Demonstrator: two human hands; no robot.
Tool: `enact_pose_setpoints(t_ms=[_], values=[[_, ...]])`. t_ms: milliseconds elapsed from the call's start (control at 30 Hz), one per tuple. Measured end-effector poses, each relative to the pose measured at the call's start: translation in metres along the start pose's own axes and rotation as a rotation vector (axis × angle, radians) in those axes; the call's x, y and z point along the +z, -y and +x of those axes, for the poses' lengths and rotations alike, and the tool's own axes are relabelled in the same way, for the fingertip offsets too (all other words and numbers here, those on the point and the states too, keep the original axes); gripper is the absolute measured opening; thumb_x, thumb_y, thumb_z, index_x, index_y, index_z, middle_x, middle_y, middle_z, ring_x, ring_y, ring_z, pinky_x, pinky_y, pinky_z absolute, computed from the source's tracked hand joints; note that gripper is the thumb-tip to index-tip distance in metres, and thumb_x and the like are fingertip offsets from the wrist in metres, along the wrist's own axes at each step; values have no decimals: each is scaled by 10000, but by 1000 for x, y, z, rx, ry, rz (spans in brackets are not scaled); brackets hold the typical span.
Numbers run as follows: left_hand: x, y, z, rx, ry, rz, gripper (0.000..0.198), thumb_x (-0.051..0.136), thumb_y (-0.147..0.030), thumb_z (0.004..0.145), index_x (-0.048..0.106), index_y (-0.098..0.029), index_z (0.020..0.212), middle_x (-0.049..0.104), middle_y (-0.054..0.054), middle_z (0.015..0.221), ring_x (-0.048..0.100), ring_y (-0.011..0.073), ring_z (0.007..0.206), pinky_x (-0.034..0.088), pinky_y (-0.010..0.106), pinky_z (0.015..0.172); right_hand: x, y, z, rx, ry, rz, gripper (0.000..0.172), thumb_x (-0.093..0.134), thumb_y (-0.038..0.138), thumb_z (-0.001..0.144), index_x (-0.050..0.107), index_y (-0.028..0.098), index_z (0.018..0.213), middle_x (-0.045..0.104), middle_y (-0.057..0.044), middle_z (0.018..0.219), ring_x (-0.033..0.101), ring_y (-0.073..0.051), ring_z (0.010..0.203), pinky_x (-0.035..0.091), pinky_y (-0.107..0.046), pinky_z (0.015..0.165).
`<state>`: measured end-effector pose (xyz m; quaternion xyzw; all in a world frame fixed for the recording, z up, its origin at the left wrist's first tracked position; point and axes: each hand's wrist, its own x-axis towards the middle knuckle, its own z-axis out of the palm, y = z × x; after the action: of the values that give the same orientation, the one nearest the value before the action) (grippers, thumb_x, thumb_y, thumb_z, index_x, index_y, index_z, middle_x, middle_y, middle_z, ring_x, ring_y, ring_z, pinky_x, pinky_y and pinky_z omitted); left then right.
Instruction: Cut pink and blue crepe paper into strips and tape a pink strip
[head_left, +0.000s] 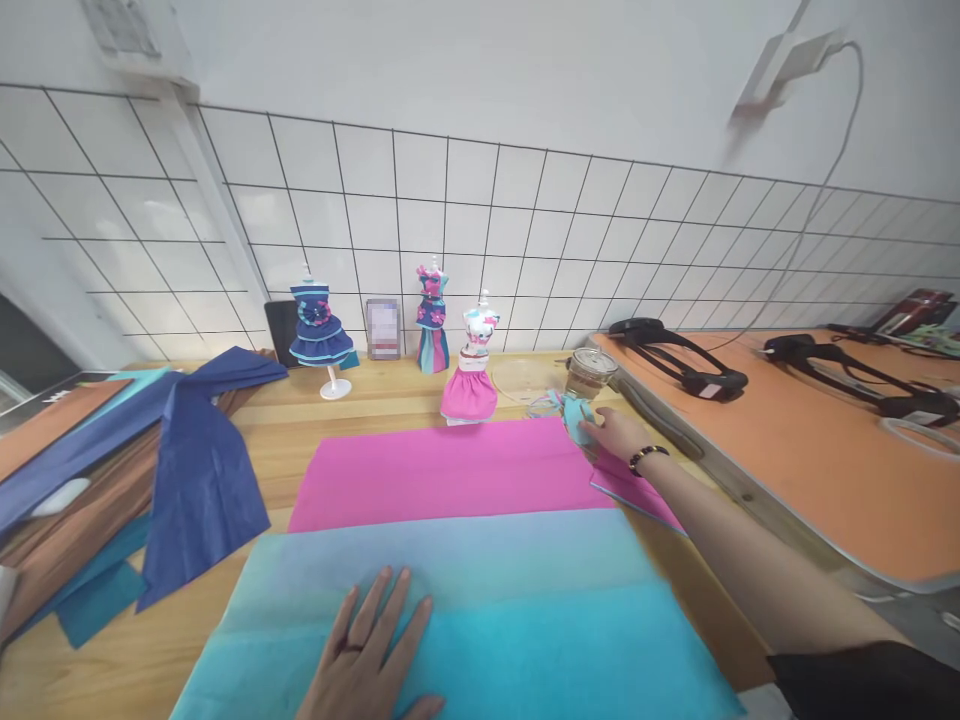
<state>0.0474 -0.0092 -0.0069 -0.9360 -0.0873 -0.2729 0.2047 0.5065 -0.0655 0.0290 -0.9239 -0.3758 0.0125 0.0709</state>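
My left hand [371, 650] lies flat, fingers spread, on a blue-turquoise sheet of fabric [540, 640] at the front of the table. Beyond it stretches a bright pink piece of fabric [450, 475]. At the far right corner of the pink fabric, my right hand [619, 435] reaches out with curled fingers at a small light-turquoise fabric piece [576, 418]; the fingertips are partly hidden. A folded pink piece [634, 488] lies under that wrist. Three small dress forms stand behind: one in a blue dress [319, 325], one in blue and pink [432, 320], one with a pink skirt [470, 390].
Blue, brown and teal fabrics [202, 470] are heaped at the left. A lidded clear cup [590, 372] stands beyond my right hand. Phones lean at the wall, including a grey one [384, 330]. Black head straps [682, 365] lie on the orange table [817, 450].
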Motion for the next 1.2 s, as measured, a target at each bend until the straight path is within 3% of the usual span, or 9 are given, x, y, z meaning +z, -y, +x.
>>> enact_pose_setpoints(t_ms=[200,333,467,700,833,933,1067,1200], values=[[6,3,-6,22,14,4,577,431,-625,765,544,-237,1176,572,53,1194,395,232,1209,137,359,1082,3,18,19,-75,65,31,301,508,313,874,509,159,1132,538,-67,1128,565,-178,932,487,-389,782],[9,5,-9,47,40,30,571,422,-621,775,524,-258,1204,589,52,1177,449,236,1164,132,383,1087,-22,16,24,-153,-7,62,237,528,273,841,596,156,1035,636,-72,962,597,-180,855,467,-299,742],[14,5,-13,10,32,-10,591,408,-635,775,513,-261,1220,597,54,1169,473,234,1144,202,357,1061,-47,10,20,-233,-86,115,237,532,282,782,658,189,961,683,-46,888,614,-183,799,446,-253,665],[16,4,-16,-26,51,-53,581,391,-626,791,476,-285,1252,587,29,1188,465,217,1161,270,320,1023,-58,33,32,-258,-192,212,309,454,255,795,640,152,1019,693,-34,781,615,-149,679,453,-227,606],[13,4,-14,-9,60,-28,580,405,-625,784,493,-275,1237,576,41,1202,450,226,1176,229,343,1054,-55,53,54,-255,-247,206,340,429,215,791,626,118,1050,688,-62,810,617,-158,717,454,-239,647],[10,5,-11,24,60,-4,594,420,-634,771,511,-258,1221,582,55,1192,455,237,1168,173,368,1077,-50,61,62,-293,-253,167,312,497,187,740,657,87,990,675,-113,917,603,-204,843,443,-285,760],[6,6,-9,9,65,-18,578,418,-623,779,514,-257,1216,579,48,1199,454,230,1171,197,354,1068,-46,60,54,-369,-271,126,295,518,151,726,668,81,970,623,-138,1064,537,-234,1012,383,-315,893],[4,5,-10,15,84,-7,574,428,-613,779,515,-248,1214,571,53,1210,453,230,1173,165,361,1083,-49,47,38,-376,-294,124,290,480,161,766,663,103,984,625,-125,1051,544,-225,992,397,-307,856]])
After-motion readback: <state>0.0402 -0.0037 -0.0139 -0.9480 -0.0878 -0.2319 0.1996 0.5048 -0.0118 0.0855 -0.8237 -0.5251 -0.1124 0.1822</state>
